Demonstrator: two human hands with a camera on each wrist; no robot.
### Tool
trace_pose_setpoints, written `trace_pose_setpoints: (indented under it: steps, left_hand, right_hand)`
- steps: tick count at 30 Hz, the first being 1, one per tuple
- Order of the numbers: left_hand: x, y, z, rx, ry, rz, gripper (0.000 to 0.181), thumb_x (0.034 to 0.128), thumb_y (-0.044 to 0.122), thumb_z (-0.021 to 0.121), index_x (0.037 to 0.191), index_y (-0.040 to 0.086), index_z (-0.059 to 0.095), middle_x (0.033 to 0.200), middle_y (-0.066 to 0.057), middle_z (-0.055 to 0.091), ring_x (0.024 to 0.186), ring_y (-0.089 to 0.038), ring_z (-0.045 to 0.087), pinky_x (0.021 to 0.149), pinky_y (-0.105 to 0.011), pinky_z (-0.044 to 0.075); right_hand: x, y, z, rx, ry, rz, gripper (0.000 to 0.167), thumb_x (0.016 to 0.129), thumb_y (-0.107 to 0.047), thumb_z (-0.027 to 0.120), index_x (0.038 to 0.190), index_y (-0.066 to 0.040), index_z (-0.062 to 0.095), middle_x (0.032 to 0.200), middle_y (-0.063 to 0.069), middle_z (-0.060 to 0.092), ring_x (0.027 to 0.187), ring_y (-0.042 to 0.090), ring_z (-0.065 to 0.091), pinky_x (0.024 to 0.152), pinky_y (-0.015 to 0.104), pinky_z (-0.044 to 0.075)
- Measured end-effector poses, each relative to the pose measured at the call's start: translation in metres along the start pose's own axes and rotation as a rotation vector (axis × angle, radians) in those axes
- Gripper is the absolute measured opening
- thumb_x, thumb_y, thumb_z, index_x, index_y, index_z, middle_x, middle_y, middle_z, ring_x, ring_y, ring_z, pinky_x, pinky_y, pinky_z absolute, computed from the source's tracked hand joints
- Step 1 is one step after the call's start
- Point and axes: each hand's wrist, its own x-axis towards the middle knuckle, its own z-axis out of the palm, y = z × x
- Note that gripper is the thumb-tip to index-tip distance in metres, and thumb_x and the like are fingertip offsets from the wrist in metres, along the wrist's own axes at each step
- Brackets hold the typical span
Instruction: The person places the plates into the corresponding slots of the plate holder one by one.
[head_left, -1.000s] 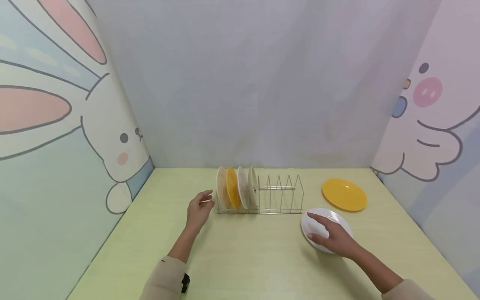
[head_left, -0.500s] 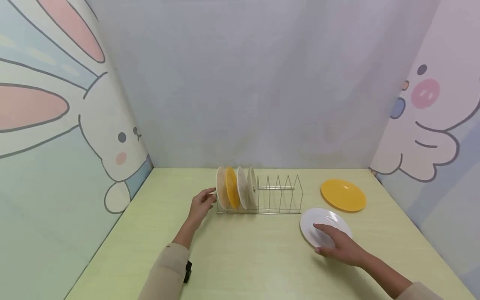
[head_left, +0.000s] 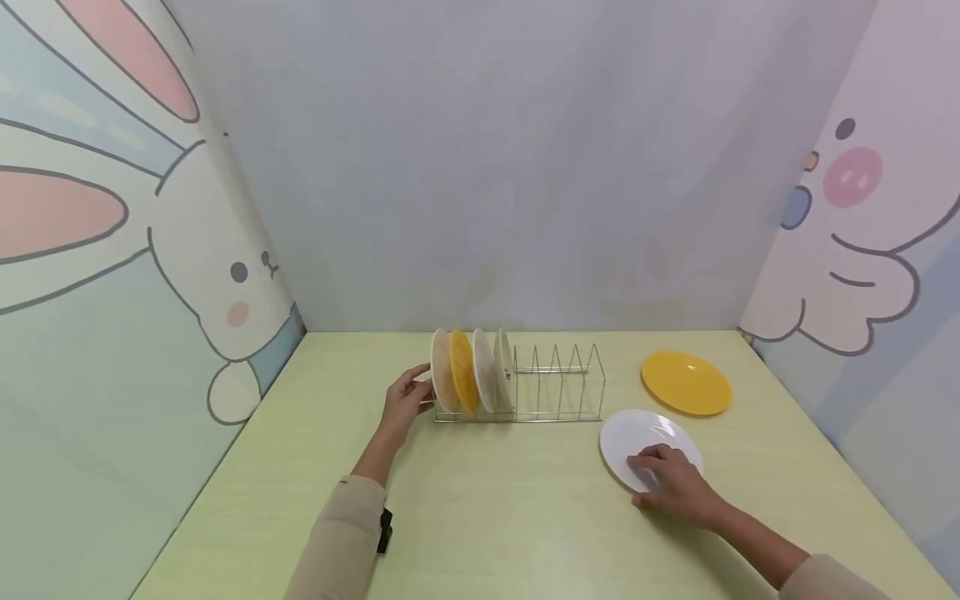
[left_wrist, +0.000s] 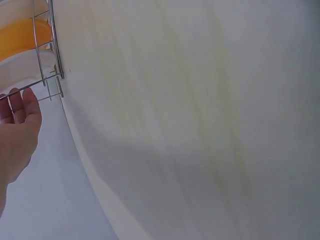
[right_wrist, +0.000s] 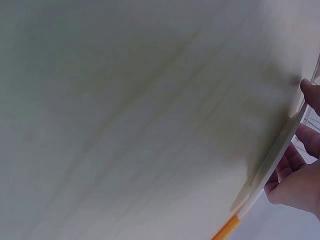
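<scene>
A wire dish rack (head_left: 558, 419) stands at the middle of the table with several plates upright in its left slots. My left hand (head_left: 402, 407) holds the rack's left end; in the left wrist view its fingertips (left_wrist: 30, 97) lie on the end wire. To the right of the rack, a white plate (head_left: 624, 442) lies face up. My right hand (head_left: 681, 490) grips its near rim, thumb at the edge and curled fingers over the top. The right wrist view shows the plate's edge (right_wrist: 272, 157) between thumb and fingers. Parts of the right fingers are hidden.
A yellow plate (head_left: 686, 383) lies flat behind the white one, on the right. The rack's right-hand slots have bare wires. Cartoon-printed side walls and a plain grey backdrop (head_left: 517, 167) enclose the pale green table (head_left: 510, 517).
My left hand has moved right from beside the rack onto its end. My right hand has come down from above the white plate to its near rim, and its fingers have curled.
</scene>
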Motion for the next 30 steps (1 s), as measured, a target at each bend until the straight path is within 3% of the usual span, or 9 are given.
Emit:
trace_pose_setpoints:
  steps: [5,18,21,25,30]
  left_hand:
    - [0.01,-0.01,-0.003,0.018,0.001,-0.031,0.035,0.0944,0.009,0.052,0.129,0.004,0.052,0.087,-0.006,0.062,0.077,-0.016,0.061,0.085,-0.051,0.047]
    - [0.011,-0.009,-0.008,0.053,-0.027,-0.053,0.035,0.0937,0.012,0.053,0.129,0.009,0.053,0.088,-0.01,0.06,0.077,-0.02,0.061,0.079,-0.045,0.051]
    - [0.011,-0.008,-0.008,0.068,-0.027,-0.054,0.035,0.0933,0.013,0.053,0.129,0.011,0.053,0.087,-0.01,0.06,0.077,-0.02,0.061,0.078,-0.046,0.051]
    - [0.011,-0.008,-0.008,0.074,-0.027,-0.05,0.035,0.0927,0.012,0.053,0.128,0.011,0.053,0.085,-0.01,0.06,0.075,-0.02,0.061,0.077,-0.047,0.051]
    - [0.013,-0.009,-0.009,0.078,-0.028,-0.055,0.036,0.0919,0.013,0.053,0.128,0.012,0.053,0.084,-0.009,0.061,0.074,-0.02,0.061,0.077,-0.047,0.051]
  right_hand:
    - [0.001,-0.003,0.0,-0.017,-0.026,0.057,0.043,0.065,-0.025,0.084,0.101,-0.007,0.071,0.101,0.003,0.054,0.091,0.025,0.047,0.073,0.04,0.037]
    - [0.004,-0.006,-0.001,-0.072,-0.049,0.024,0.038,0.069,-0.021,0.081,0.103,-0.005,0.071,0.096,0.0,0.055,0.087,0.023,0.05,0.067,0.037,0.04]
    - [0.004,-0.01,-0.004,-0.069,0.011,-0.035,0.033,0.071,-0.013,0.078,0.101,-0.005,0.071,0.092,-0.002,0.055,0.082,0.019,0.05,0.063,0.034,0.041]
    - [0.008,-0.015,-0.011,0.016,0.132,-0.106,0.026,0.071,-0.002,0.074,0.096,-0.005,0.07,0.084,-0.007,0.053,0.073,0.01,0.045,0.057,0.028,0.039]
    - [0.013,-0.021,-0.022,0.137,0.194,-0.097,0.023,0.074,0.005,0.067,0.095,-0.004,0.069,0.08,-0.011,0.054,0.07,0.004,0.048,0.057,0.024,0.044]
